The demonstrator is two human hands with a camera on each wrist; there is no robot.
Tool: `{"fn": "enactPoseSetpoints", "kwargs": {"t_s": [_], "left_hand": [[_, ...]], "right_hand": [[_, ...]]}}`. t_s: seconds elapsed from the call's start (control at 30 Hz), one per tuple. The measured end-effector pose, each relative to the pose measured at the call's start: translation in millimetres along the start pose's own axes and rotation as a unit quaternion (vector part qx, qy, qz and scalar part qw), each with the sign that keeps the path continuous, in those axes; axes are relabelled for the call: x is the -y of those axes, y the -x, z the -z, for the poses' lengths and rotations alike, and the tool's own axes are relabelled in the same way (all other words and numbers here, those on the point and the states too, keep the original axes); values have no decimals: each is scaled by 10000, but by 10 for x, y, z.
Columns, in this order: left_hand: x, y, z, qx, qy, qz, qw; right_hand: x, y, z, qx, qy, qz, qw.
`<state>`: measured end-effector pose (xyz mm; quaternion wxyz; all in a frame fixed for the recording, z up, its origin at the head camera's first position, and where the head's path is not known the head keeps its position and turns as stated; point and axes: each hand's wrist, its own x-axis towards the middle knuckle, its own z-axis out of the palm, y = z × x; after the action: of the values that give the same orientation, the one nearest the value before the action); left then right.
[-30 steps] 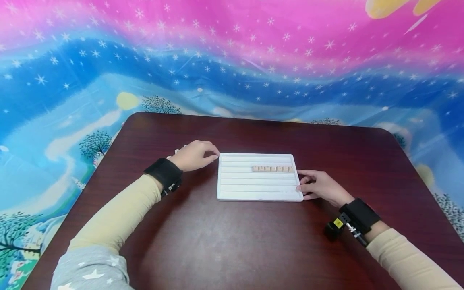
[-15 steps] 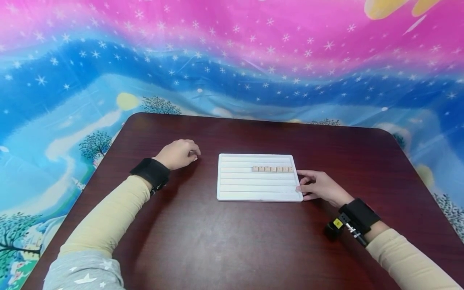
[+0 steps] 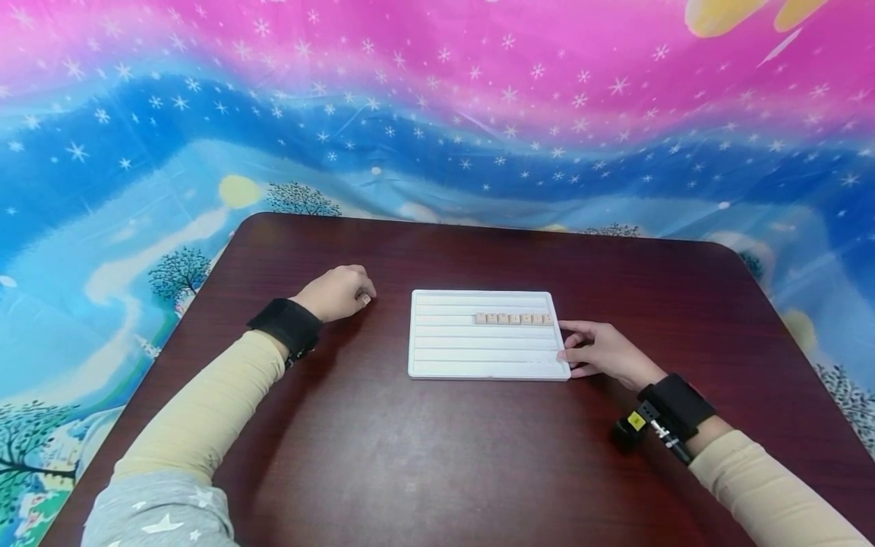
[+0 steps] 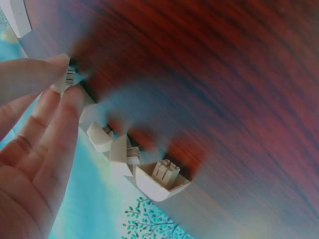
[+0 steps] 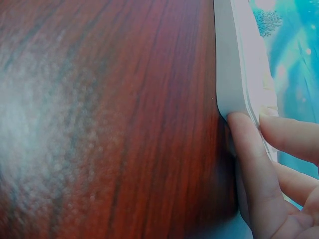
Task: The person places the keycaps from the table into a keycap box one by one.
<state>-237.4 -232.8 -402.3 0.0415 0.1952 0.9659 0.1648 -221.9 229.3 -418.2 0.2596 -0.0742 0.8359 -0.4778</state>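
Partly filled, the tray (image 3: pixel 444 365) the right hand (image 3: pixel 604 351) grips bears a keycap row (image 3: pixel 513 319); the left hand (image 3: pixel 333 294) pinches one cap (image 4: pixel 68 79) beside unplaced caps (image 4: pixel 119 158).

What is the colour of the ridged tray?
The ridged tray is white, best seen in the head view.

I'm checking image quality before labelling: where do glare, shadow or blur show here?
Head: soft glare on the dark red-brown wood-grained table, front centre; left wrist: bluish sheen and blurred dark patches beside the small hollow beige pieces; right wrist: whitish glare at the left, away from the white rectangular tray.
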Motion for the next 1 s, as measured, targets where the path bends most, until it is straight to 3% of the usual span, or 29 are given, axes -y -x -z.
{"fn": "enactPoseSetpoints", "kwargs": {"t_s": [0.33, 0.5, 1.0], "left_hand": [[-35, 13, 16, 26, 223, 264, 9994], [-47, 11, 14, -81, 491, 537, 9973], [-83, 40, -32, -420, 1014, 762, 9910]], "right_hand": [[13, 2, -8, -46, 60, -43, 10000], [6, 4, -13, -48, 42, -55, 10000], [26, 22, -21, -53, 41, -32, 10000]]}}
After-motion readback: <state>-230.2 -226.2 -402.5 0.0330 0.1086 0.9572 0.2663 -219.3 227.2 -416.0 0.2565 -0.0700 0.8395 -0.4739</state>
